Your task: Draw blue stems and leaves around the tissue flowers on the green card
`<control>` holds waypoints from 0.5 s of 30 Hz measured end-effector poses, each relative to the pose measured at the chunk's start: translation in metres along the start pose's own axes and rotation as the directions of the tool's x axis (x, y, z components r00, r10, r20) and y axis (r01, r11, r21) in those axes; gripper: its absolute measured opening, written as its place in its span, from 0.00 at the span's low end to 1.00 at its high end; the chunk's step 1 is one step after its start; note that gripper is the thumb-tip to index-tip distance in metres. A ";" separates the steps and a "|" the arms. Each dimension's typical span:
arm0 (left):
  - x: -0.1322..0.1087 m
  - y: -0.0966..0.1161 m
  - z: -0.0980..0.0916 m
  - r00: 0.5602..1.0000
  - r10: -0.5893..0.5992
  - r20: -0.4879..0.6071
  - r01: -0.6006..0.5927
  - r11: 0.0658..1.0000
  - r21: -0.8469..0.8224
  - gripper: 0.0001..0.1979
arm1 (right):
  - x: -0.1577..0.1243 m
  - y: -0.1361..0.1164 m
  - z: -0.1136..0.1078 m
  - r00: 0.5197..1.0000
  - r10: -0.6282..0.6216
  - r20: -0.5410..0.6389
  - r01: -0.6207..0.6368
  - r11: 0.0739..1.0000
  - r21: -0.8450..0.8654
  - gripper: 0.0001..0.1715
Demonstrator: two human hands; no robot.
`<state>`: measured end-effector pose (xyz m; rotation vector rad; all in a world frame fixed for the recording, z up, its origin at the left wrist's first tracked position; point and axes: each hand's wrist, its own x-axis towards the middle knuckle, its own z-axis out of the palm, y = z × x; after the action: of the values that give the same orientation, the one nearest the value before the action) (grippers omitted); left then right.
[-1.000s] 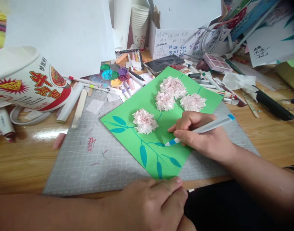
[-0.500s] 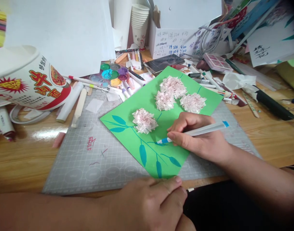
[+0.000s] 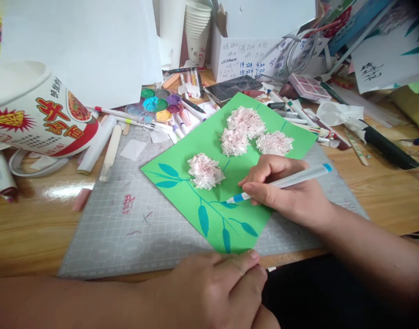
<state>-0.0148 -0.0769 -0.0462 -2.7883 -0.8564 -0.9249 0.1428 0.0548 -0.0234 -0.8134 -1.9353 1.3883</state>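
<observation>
One wooden table (image 3: 27, 242), crowded along its far side. One grey cutting mat (image 3: 103, 233), gridded, on the table. One green card (image 3: 178, 154), flat and aslant on the mat. One left hand (image 3: 212, 288), fingers bent and together, at the card's near end; cannot tell whether it touches the card or has anything beneath it. One right hand (image 3: 285, 192), closed in a writing grip. One marker (image 3: 295, 177), clear-barrelled, blue-ended, held in that grip, tip down at a leaf. Four flower heads (image 3: 245, 122), pinkish white, in place on the card: three grouped toward the far end, one apart at left; these look finished. Five blue-green leaves (image 3: 203, 220), solidly filled, apparently complete. One further leaf (image 3: 232, 205), at the marker tip, seemingly part-coloured. Several short stem strokes (image 3: 284, 125) near the flowers, without visible leaves, perhaps unfinished; card beneath the right hand hidden.
</observation>
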 end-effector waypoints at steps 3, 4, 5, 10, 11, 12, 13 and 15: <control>-0.001 0.002 0.004 0.996 -0.048 -0.069 0.047 0.999 -0.012 0.17 | 0.000 -0.003 0.002 0.999 -0.033 0.030 0.035 0.997 -0.064 0.15; -0.002 0.003 0.006 0.995 -0.053 -0.079 0.052 0.999 -0.015 0.17 | 0.000 -0.003 0.002 0.999 -0.039 0.030 0.042 0.996 -0.081 0.16; -0.002 0.003 0.007 0.996 -0.047 -0.075 0.046 0.999 -0.015 0.17 | 0.000 -0.002 0.001 0.999 -0.040 0.023 0.042 0.995 -0.091 0.16; 0.000 0.001 0.002 0.998 -0.036 -0.046 0.036 0.999 -0.017 0.15 | 0.000 0.003 -0.005 1.000 -0.012 -0.015 0.012 1.000 -0.005 0.15; 0.000 0.001 0.000 0.999 -0.029 -0.027 0.028 0.999 -0.018 0.14 | 0.000 0.003 -0.005 1.000 -0.011 -0.014 0.011 1.000 0.002 0.14; 0.001 0.000 -0.002 1.000 -0.027 -0.016 0.026 1.000 -0.017 0.14 | 0.000 0.002 -0.005 1.000 -0.013 -0.010 0.013 1.000 -0.006 0.14; 0.001 -0.001 -0.003 1.000 -0.028 -0.004 0.028 0.999 -0.017 0.13 | 0.000 0.002 -0.004 1.000 -0.018 -0.007 0.018 1.000 -0.024 0.14; 0.000 -0.001 -0.004 1.000 -0.025 0.013 0.025 1.000 -0.011 0.13 | 0.000 0.001 -0.003 1.000 -0.027 -0.003 0.026 0.998 -0.063 0.15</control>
<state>-0.0171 -0.0771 -0.0432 -2.8020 -0.8925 -0.9197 0.1450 0.0571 -0.0240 -0.8158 -1.9887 1.3157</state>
